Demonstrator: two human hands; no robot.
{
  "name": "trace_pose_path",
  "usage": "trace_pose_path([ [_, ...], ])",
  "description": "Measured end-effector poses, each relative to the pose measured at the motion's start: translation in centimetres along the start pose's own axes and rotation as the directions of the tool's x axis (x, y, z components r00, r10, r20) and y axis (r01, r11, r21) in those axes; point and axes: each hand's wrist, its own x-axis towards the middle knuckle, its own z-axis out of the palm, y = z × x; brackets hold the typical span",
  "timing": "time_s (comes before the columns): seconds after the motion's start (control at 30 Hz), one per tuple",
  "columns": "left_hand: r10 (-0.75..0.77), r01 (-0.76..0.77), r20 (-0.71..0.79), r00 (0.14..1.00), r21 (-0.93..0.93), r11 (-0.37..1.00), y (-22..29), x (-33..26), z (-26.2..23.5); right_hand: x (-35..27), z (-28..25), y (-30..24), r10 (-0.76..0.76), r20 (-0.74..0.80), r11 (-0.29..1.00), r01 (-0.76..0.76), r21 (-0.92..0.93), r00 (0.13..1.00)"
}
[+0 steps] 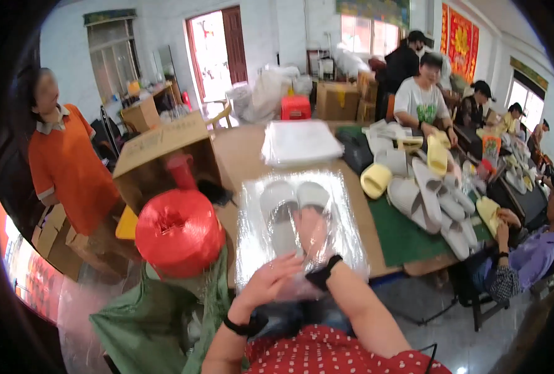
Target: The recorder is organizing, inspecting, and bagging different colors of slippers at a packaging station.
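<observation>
A pair of light grey slippers lies side by side on shiny clear plastic bags (252,249), toes away from me. Over the right slipper (314,194) rests my right hand (312,232), hazy as if beneath the film. Its fingers reach to the strap, too blurred to show whether they grip. The left slipper (279,198) lies beside it. My left hand (276,274) is open, its fingers stretched over the near edge of the bags with nothing in them. Dark bands circle both wrists.
A large red twine roll (180,232) and an open cardboard box (165,146) stand at left. Behind the bags sits a white stack (302,142). Loose grey slippers (408,199) and yellow slippers (375,181) cover the green mat (408,246). Several people are around; one in orange (65,168) stands left.
</observation>
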Motion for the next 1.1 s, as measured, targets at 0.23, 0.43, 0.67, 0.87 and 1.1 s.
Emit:
trace_pose_path([
  [0.23,-0.223,0.299,-0.346,0.911,0.183,0.937,1.0,-2.2,-1.5,-5.0,-0.7,-0.1,-0.076,-0.299,0.946,0.163,0.279,0.951],
  [0.43,-0.609,0.673,-0.321,0.725,0.142,0.726,0.1,-4.2,0.2,-13.2,-9.4,1.6,-0.291,0.076,0.887,0.239,0.396,0.954],
  [0.67,-0.646,0.657,-0.295,0.705,-0.073,0.75,-0.4,-4.9,0.6,-11.6,-13.5,6.0,0.217,-0.194,0.808,-0.064,0.586,0.957],
  [0.87,-0.695,0.732,-0.307,0.65,0.008,0.681,0.2,-4.6,-0.3,-10.8,-9.0,9.3,0.364,0.183,0.827,-0.408,0.386,0.913],
  [1.1,-0.542,0.622,-0.488,0.684,0.003,0.783,-1.5,-5.0,-2.1,-14.1,-7.9,10.6,0.17,0.208,0.574,-0.269,0.773,0.963],
])
